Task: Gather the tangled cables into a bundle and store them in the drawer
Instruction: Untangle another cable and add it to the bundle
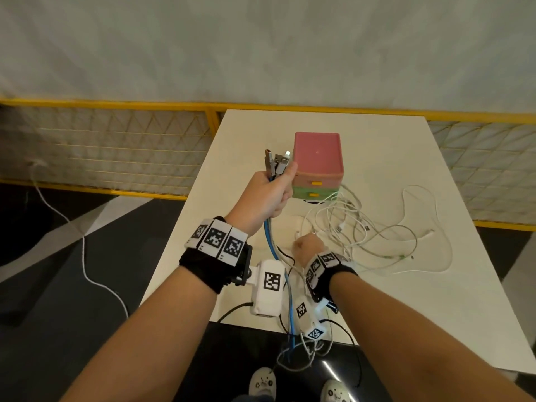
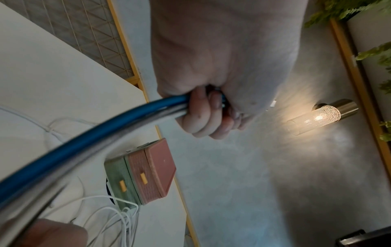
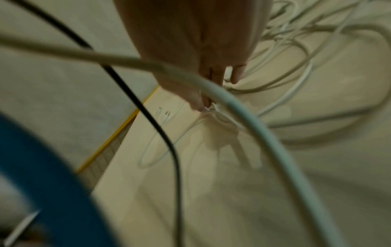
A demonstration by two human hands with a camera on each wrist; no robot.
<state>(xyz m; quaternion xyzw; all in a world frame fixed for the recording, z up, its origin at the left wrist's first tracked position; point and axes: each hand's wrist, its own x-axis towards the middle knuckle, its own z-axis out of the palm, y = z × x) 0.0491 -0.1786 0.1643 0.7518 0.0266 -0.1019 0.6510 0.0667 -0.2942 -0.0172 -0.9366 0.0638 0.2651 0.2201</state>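
Observation:
My left hand (image 1: 266, 195) is raised over the table's left side and grips a bundle of cable ends; several metal plugs (image 1: 275, 162) stick up out of the fist. A blue cable (image 1: 271, 245) and grey ones hang from it past the table's front edge. In the left wrist view my fingers (image 2: 209, 117) curl round the blue cable (image 2: 84, 142). My right hand (image 1: 307, 245) is low on the table and pinches a thin white cable (image 3: 220, 117) at the edge of the loose white tangle (image 1: 377, 227). The small drawer unit (image 1: 317, 161), pink over green with yellow handles, stands behind with both drawers shut.
The white table (image 1: 406, 300) ends just in front of my wrists; cables dangle over that edge toward my shoes. A yellow-framed mesh fence (image 1: 116, 146) runs behind and to both sides. A white cord (image 1: 84, 256) trails on the dark floor at left.

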